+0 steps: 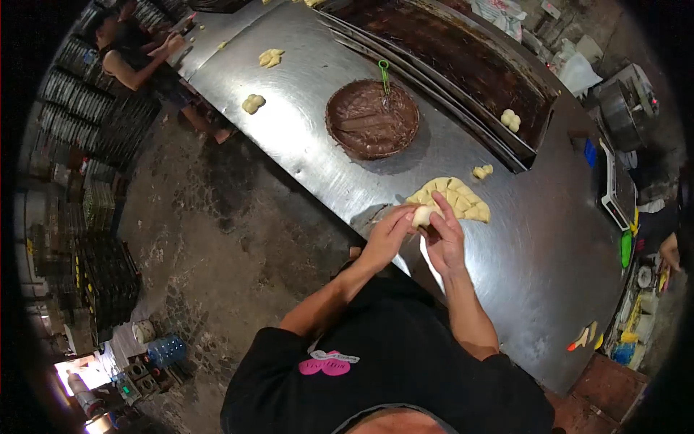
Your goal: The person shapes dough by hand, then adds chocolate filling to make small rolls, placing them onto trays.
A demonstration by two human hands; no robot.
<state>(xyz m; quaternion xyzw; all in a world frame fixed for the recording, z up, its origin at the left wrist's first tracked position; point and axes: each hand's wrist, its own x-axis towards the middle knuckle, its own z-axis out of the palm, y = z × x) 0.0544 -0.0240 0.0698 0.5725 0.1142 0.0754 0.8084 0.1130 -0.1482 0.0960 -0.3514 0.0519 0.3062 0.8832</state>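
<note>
Between both hands, above the near edge of the metal table, is a small pale ball of dough (423,216). My left hand (391,233) has its fingers closed on the ball's left side. My right hand (446,235) pinches it from the right, thumb and fingers around it. Just beyond my hands lies a fan-shaped slab of dough (463,199), cut into many small pieces. A small separate lump of dough (483,171) rests a little farther off. Up and to the left stands a round bowl of brown filling (370,126) with a green-handled tool (384,76) in it.
A long dark tray (452,50) runs along the table's far side, with a dough cluster (510,120) inside. More dough clusters (254,103) lie on the metal table (303,137) to the left. Another person (134,69) works at the far left end. A scale-like device (617,188) sits right.
</note>
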